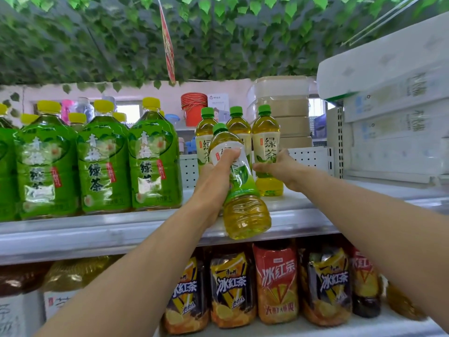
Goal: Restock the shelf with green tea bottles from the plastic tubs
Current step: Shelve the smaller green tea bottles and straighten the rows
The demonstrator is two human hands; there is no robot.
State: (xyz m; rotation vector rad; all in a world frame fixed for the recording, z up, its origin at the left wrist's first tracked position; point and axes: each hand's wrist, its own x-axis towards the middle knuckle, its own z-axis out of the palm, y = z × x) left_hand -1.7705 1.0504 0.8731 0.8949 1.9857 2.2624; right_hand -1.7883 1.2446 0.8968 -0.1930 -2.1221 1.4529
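Note:
My left hand [213, 181] grips a green tea bottle [243, 207] with a green cap, tilted, held in front of the top shelf's edge [121, 229]. My right hand [279, 167] wraps around the lower label of a second green tea bottle [266, 139], which stands upright on the shelf at the right. Two more green tea bottles [237, 125] of the same kind stand behind the held one, partly hidden by it. The plastic tubs are out of view.
Large green-labelled tea jugs [102, 164] with yellow caps fill the shelf to the left. Iced tea bottles [277, 283] line the shelf below. White cartons [393, 127] stack at the right. Beige boxes [289, 110] and a red bucket [193, 105] sit behind. Fake leaves hang overhead.

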